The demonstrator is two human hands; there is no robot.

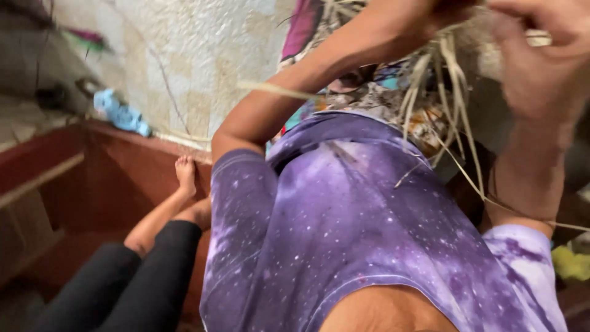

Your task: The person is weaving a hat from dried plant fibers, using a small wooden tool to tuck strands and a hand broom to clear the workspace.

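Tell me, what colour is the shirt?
Purple shirt with white speckles, like a galaxy; seen in the head view.

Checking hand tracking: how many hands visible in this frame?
2. Left hand at the top edge, mostly cropped, in the dry straw strands; right hand at upper right, blurred, beside them. Fingers partly hidden.

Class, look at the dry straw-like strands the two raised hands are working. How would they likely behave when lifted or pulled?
The strands hang in loose curves below the hands, so they are probably floppy. They look thin and dry, so likely light and apt to snap. The right hand is blurred, so its grip is unclear.
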